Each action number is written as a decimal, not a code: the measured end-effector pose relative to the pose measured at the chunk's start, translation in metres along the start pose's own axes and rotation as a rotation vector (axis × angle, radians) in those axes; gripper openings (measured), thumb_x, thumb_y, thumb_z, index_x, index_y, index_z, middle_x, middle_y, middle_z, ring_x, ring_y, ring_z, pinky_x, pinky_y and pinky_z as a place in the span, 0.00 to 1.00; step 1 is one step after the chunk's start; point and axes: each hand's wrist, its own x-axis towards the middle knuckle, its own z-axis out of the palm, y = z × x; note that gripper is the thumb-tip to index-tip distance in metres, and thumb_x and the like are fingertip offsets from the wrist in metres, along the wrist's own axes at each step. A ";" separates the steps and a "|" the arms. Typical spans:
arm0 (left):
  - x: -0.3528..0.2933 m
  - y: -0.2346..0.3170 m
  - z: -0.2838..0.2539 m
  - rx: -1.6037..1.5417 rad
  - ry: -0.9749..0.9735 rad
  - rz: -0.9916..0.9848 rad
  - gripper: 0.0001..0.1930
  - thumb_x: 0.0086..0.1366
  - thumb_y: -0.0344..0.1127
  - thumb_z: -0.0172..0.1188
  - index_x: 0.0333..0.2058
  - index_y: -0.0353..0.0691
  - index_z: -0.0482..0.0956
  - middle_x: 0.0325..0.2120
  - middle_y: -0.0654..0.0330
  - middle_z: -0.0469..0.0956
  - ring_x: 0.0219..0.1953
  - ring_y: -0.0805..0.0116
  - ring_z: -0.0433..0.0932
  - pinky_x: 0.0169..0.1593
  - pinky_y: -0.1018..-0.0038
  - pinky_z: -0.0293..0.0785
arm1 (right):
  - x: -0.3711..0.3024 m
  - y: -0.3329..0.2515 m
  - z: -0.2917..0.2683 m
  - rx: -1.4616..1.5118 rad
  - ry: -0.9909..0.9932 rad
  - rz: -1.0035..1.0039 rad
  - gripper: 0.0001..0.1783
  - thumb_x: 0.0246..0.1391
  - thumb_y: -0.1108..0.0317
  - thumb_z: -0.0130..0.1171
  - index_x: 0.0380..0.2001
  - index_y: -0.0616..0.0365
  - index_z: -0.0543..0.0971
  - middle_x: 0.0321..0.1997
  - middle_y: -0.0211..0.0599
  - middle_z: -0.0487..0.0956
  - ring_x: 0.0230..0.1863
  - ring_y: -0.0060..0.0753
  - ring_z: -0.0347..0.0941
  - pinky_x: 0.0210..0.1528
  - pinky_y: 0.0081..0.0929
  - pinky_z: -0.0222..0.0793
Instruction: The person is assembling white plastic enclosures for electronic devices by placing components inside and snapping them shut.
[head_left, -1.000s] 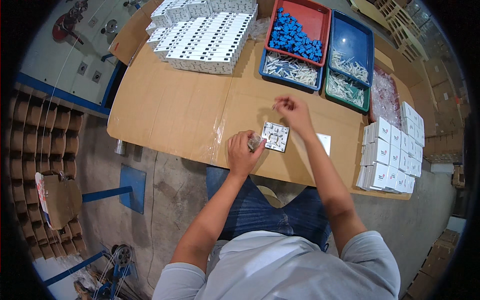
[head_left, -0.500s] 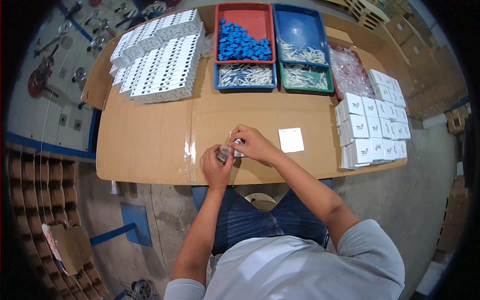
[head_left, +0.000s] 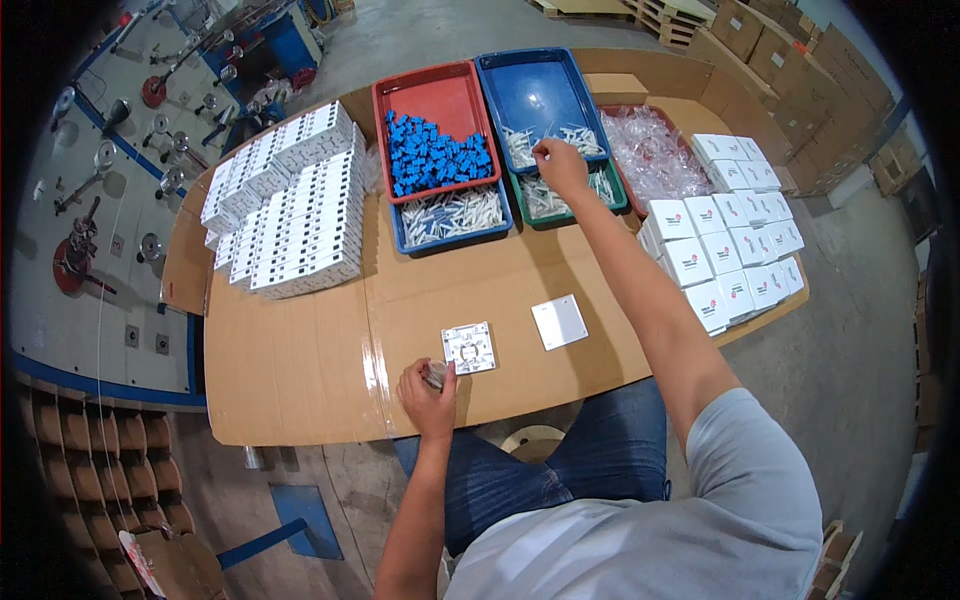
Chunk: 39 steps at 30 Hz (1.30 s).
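Note:
My left hand (head_left: 428,402) rests near the front edge of the cardboard-topped table, fingers curled around a small clear, greyish packet (head_left: 434,373); what it contains is too small to tell. Beside that hand lies a square white plate with a patterned inner side (head_left: 469,348). A plain white square plate (head_left: 559,322) lies farther right, untouched. My right hand (head_left: 562,167) reaches out over the front of the upper blue tray (head_left: 530,85), which holds slim white pieces (head_left: 520,147). Its fingers are pinched together, and what is between them, if anything, is hidden.
A red tray (head_left: 440,90) carries blue plastic parts (head_left: 435,155). Below stand a lower blue tray (head_left: 450,240) and a green tray (head_left: 560,219), both with white pieces. White boxes (head_left: 315,220) are stacked left, printed white boxes (head_left: 715,250) right, beside clear plastic bags (head_left: 655,150).
My right hand has left the patterned plate and stretched forward to the upper blue tray, uncovering the plate. My left hand stays by the plate with the packet. The view has shifted.

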 end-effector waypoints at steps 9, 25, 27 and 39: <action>-0.003 -0.001 0.002 0.016 -0.014 0.005 0.21 0.58 0.39 0.76 0.45 0.36 0.78 0.35 0.56 0.77 0.39 0.57 0.75 0.47 0.61 0.70 | 0.031 0.006 0.016 -0.169 -0.239 0.102 0.08 0.50 0.65 0.64 0.34 0.51 0.88 0.39 0.46 0.86 0.44 0.54 0.83 0.47 0.47 0.80; 0.005 0.002 -0.008 0.043 0.010 0.020 0.21 0.57 0.43 0.75 0.45 0.39 0.79 0.37 0.55 0.80 0.42 0.54 0.78 0.48 0.60 0.70 | -0.206 -0.126 -0.027 0.461 -0.940 0.001 0.12 0.54 0.59 0.67 0.35 0.57 0.85 0.34 0.42 0.86 0.36 0.44 0.84 0.40 0.37 0.77; 0.004 0.001 -0.008 0.034 0.001 0.028 0.21 0.57 0.42 0.75 0.45 0.39 0.79 0.38 0.56 0.80 0.42 0.54 0.78 0.48 0.61 0.70 | -0.233 -0.154 -0.031 0.410 -0.929 -0.104 0.11 0.54 0.62 0.68 0.37 0.57 0.85 0.30 0.37 0.85 0.28 0.33 0.79 0.35 0.30 0.74; -0.004 -0.004 -0.005 0.005 0.002 0.164 0.23 0.52 0.34 0.74 0.46 0.37 0.78 0.41 0.52 0.79 0.45 0.49 0.77 0.52 0.57 0.70 | -0.241 -0.188 -0.014 0.031 -0.963 -0.452 0.14 0.52 0.56 0.64 0.35 0.52 0.87 0.35 0.46 0.86 0.40 0.51 0.83 0.43 0.47 0.78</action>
